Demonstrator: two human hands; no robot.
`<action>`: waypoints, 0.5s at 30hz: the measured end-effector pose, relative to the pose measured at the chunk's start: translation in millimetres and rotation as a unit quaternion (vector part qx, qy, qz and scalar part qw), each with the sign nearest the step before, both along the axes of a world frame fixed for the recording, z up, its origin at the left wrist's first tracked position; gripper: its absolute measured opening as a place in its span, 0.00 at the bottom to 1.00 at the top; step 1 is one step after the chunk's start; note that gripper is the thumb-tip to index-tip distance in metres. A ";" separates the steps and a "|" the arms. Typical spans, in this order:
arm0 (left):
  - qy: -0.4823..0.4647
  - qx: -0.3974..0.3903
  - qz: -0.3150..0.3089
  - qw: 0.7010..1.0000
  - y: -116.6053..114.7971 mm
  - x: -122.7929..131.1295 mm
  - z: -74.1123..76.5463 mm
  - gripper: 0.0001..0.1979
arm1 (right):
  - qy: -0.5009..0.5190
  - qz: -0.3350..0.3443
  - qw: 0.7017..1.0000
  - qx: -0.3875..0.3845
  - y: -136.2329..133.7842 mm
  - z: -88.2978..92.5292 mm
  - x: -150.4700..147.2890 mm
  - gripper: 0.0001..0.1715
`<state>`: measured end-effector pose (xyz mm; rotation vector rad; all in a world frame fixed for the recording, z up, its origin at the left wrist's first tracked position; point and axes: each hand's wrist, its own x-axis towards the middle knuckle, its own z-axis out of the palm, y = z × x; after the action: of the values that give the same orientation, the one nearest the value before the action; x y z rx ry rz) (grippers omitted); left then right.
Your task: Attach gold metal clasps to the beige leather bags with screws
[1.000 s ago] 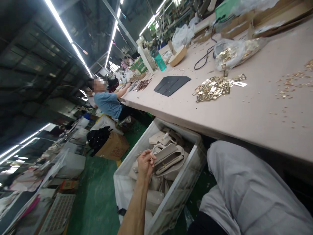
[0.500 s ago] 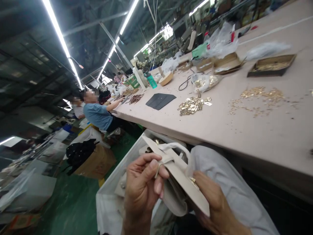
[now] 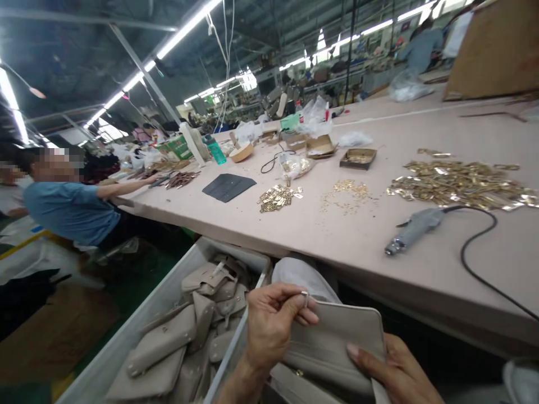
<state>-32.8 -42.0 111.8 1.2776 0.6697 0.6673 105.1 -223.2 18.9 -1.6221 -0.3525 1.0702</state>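
Note:
A beige leather handbag lies across my lap at the bottom of the view. My left hand pinches a small metal ring at the bag's upper left corner. My right hand grips the bag's lower right side, thumb on its face. Left of my lap stands a white plastic crate filled with several more beige bags.
The long pink worktable carries a grey corded power tool, piles of gold metal fittings, a smaller pile, a dark leather panel and a small cardboard tray. A co-worker in a blue shirt sits at the left.
My left hand lifted a bag out of the crate onto my lap, and my right hand took hold of it. The view swung right along the table.

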 end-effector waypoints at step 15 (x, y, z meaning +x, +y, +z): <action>0.128 0.277 -0.026 0.952 31.1 27.3 21.7 0.12 | -0.047 0.001 0.999 -0.022 -16.2 -33.1 9.1 0.39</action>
<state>-5.5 -10.8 133.5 1.9201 0.6790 0.6761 114.2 -239.5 -14.2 -1.7157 -0.3950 1.0109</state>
